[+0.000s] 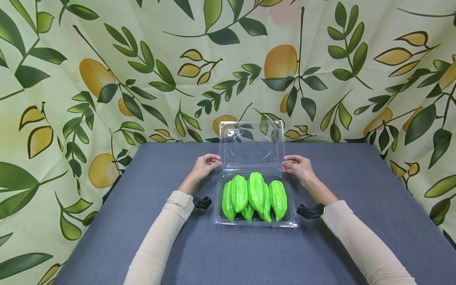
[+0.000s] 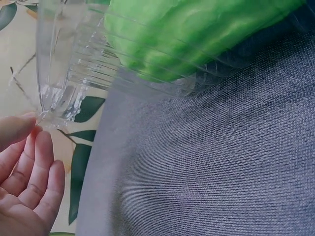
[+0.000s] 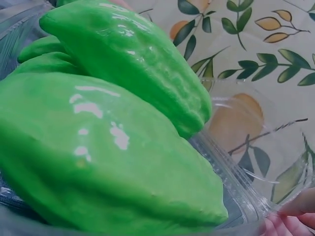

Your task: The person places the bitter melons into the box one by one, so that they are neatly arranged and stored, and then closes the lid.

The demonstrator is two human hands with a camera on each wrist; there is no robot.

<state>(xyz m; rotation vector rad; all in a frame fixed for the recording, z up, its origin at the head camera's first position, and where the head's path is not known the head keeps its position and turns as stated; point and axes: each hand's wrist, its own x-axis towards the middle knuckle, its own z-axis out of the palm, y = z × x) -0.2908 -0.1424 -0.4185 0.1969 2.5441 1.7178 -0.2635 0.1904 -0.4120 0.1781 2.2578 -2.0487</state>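
A clear plastic clamshell container (image 1: 254, 224) lies on the table with its lid (image 1: 252, 146) raised at the back. Several glossy, bright green, ridged fruits or vegetables (image 1: 256, 192) fill the base, some overlapping others. At the lid's left edge, near the hinge, my left hand (image 1: 206, 165) pinches the plastic between thumb and forefinger; the left wrist view shows this thumb (image 2: 18, 129) on the clear corner. My right hand (image 1: 298, 166) pinches the lid's opposite edge at about the same height. Only part of its fingers (image 3: 288, 223) shows in the right wrist view, beside the hinge.
A dark grey cloth covers the table (image 1: 149, 206). Behind and beside it hangs a curtain (image 1: 142, 59) printed with leaves and orange fruit, close to the raised lid. Black wrist mounts (image 1: 310, 211) sit near both cuffs, on either side of the container.
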